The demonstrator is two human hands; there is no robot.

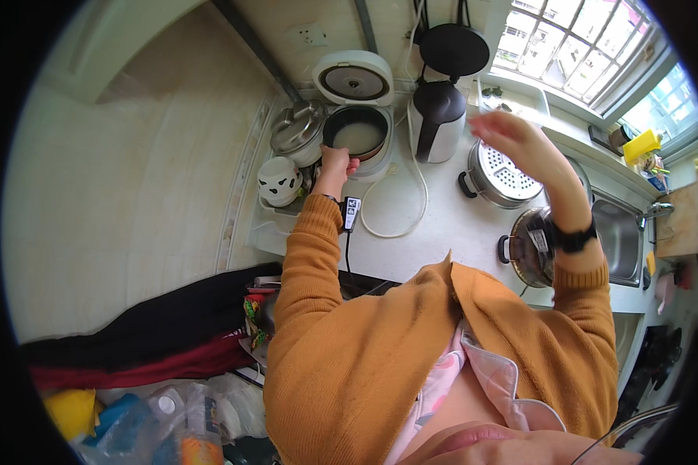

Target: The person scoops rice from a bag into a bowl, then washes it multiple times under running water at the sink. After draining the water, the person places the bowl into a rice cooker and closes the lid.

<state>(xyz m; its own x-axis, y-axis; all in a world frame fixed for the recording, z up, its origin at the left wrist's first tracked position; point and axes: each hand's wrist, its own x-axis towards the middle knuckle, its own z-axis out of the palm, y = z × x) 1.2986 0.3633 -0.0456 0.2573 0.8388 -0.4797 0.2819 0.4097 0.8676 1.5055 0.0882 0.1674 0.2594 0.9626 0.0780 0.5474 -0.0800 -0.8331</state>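
Observation:
My left hand [338,161] is at the near rim of a dark inner pot [367,155], its fingers curled at the edge. The pot sits in a white rice cooker [378,170] with its lid [353,78] raised, and cloudy liquid [358,138] lies inside. My right hand [500,129], slightly blurred, is raised in the air with nothing visible in it. Beneath and beside it stand a white and black electric kettle [440,125] and a metal steamer tray [507,172] with holes and black handles. Whether the left fingers pinch the rim is hard to see.
A white cable [423,212] loops over the counter [384,256]. Left of the cooker are a lidded metal pot [295,136] and a spotted white container [280,179]. A glass-lidded pot [526,247] stands near the steel sink [618,241]. A black pan [455,49] hangs above the kettle.

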